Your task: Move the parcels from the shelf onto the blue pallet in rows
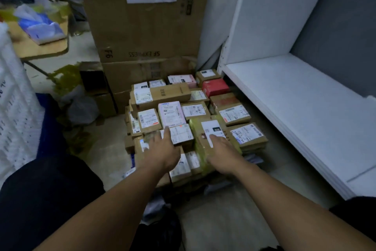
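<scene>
Both palms lie flat: right hand [221, 153] on the yellow parcel [198, 128] running lengthwise ahead, left hand [162, 149] on its neighbour [182, 134].

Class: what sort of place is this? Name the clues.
Probably a courier parcel storeroom: labelled parcels stacked in rows, a large SF Express carton behind them, a white shelf beside.
</scene>
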